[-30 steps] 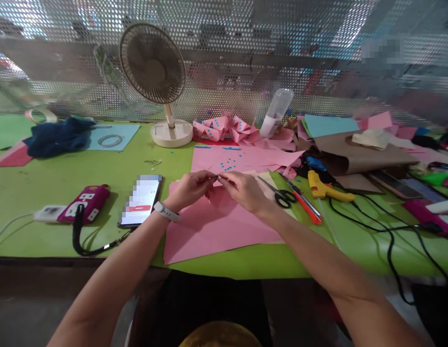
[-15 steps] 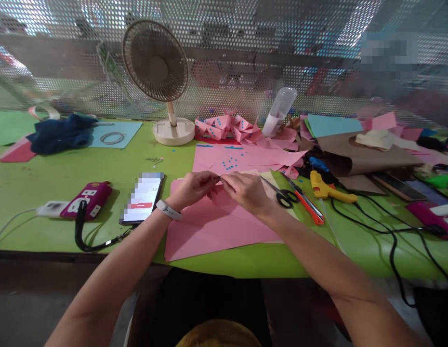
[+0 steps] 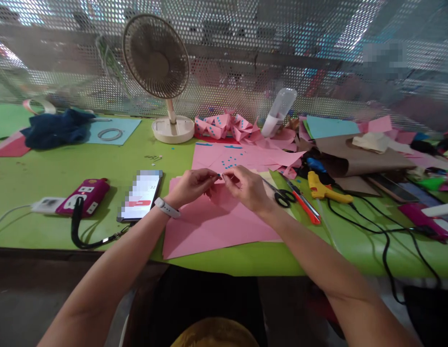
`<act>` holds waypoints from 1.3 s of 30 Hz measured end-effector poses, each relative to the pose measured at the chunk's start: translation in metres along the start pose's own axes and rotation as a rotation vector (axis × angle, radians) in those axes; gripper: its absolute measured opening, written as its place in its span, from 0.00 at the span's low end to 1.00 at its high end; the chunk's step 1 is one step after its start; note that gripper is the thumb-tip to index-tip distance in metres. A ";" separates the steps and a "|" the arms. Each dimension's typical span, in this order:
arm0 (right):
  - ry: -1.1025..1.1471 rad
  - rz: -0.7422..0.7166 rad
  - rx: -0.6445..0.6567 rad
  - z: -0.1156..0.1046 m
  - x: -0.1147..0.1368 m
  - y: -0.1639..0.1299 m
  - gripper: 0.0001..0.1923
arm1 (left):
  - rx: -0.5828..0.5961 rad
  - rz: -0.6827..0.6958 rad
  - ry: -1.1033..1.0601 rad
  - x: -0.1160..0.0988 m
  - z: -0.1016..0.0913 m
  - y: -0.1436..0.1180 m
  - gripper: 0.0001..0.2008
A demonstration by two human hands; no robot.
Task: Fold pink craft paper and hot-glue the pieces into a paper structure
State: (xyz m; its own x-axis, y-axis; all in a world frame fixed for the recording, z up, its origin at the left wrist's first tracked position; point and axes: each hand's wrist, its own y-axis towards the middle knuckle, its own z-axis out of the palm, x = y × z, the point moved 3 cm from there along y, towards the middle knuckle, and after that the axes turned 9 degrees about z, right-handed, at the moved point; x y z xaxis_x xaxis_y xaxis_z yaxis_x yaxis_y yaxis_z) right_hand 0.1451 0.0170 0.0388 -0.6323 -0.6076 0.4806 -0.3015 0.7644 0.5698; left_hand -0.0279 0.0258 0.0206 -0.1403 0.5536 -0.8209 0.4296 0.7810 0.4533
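Above the pink sheet (image 3: 217, 233) on the desk (image 3: 112, 166), the left hand (image 3: 195, 185) pinches a tiny blue piece (image 3: 219, 175) between thumb and finger; the right hand (image 3: 247, 188) has its fingertips drawn close just beside that piece, though whether they grip anything I cannot tell; blue dots (image 3: 230, 166) lie beyond the pink sheet, the scissors (image 3: 283, 199) to its right, the phone (image 3: 140, 197) to its left.
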 end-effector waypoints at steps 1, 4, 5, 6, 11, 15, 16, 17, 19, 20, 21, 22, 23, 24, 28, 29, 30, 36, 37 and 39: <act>0.052 0.041 0.010 -0.001 0.000 0.001 0.06 | -0.004 -0.003 -0.012 0.000 0.000 0.000 0.12; 0.223 0.179 0.111 -0.001 -0.003 0.002 0.07 | 0.001 -0.006 -0.025 0.000 0.000 0.000 0.13; 0.276 0.220 0.147 0.000 -0.004 0.002 0.08 | 0.005 -0.005 -0.026 -0.001 0.000 0.000 0.13; 0.325 0.254 0.176 0.001 -0.006 0.002 0.08 | 0.008 -0.002 -0.026 -0.001 0.000 0.000 0.13; 0.537 0.372 0.257 0.011 -0.016 0.000 0.12 | 0.028 0.011 0.003 -0.003 0.002 -0.001 0.12; 0.648 0.411 0.276 0.017 -0.019 -0.001 0.13 | 0.023 0.005 0.015 -0.004 0.003 -0.001 0.11; 0.659 0.416 0.268 0.018 -0.019 -0.001 0.13 | 0.022 0.007 0.017 -0.004 0.003 -0.001 0.11; 0.663 0.419 0.257 0.018 -0.019 -0.001 0.13 | 0.021 0.011 0.018 -0.003 0.003 0.000 0.11; 0.666 0.424 0.229 0.019 -0.019 -0.001 0.14 | 0.017 0.023 0.019 -0.003 0.004 0.000 0.12; 0.672 0.429 0.221 0.019 -0.020 -0.001 0.14 | 0.016 0.030 0.021 -0.003 0.004 0.000 0.13; 0.680 0.434 0.219 0.019 -0.020 -0.001 0.14 | 0.015 0.036 0.025 -0.002 0.004 0.000 0.13; 0.688 0.439 0.218 0.019 -0.020 -0.001 0.15 | 0.016 0.042 0.031 -0.002 0.004 0.000 0.14; 0.692 0.445 0.216 0.020 -0.020 -0.001 0.15 | 0.018 0.047 0.038 -0.002 0.005 -0.001 0.14; 0.694 0.450 0.215 0.020 -0.021 -0.001 0.15 | 0.020 0.050 0.045 -0.002 0.005 -0.001 0.14; 0.661 0.456 0.190 0.018 -0.021 -0.001 0.16 | 0.023 0.051 0.053 -0.002 0.005 -0.001 0.13; 0.661 0.458 0.191 0.017 -0.021 0.000 0.16 | 0.024 0.049 0.052 -0.002 0.006 -0.001 0.13; 0.668 0.460 0.194 0.018 -0.021 0.000 0.16 | 0.026 0.046 0.049 -0.002 0.006 -0.001 0.13; 0.709 0.473 0.223 0.021 -0.021 -0.002 0.16 | 0.027 0.043 0.053 -0.003 0.006 -0.001 0.12; 0.712 0.474 0.224 0.021 -0.021 -0.002 0.16 | 0.022 0.041 0.060 -0.003 0.005 -0.001 0.12; 0.712 0.472 0.226 0.021 -0.021 -0.002 0.16 | 0.018 0.036 0.065 -0.003 0.005 -0.001 0.12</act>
State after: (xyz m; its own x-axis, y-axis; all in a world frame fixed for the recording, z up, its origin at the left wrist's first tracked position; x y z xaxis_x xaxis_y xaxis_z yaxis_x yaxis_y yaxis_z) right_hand 0.1435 0.0330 0.0136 -0.1543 -0.1498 0.9766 -0.3031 0.9480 0.0975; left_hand -0.0233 0.0222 0.0206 -0.1818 0.5990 -0.7798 0.4510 0.7555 0.4752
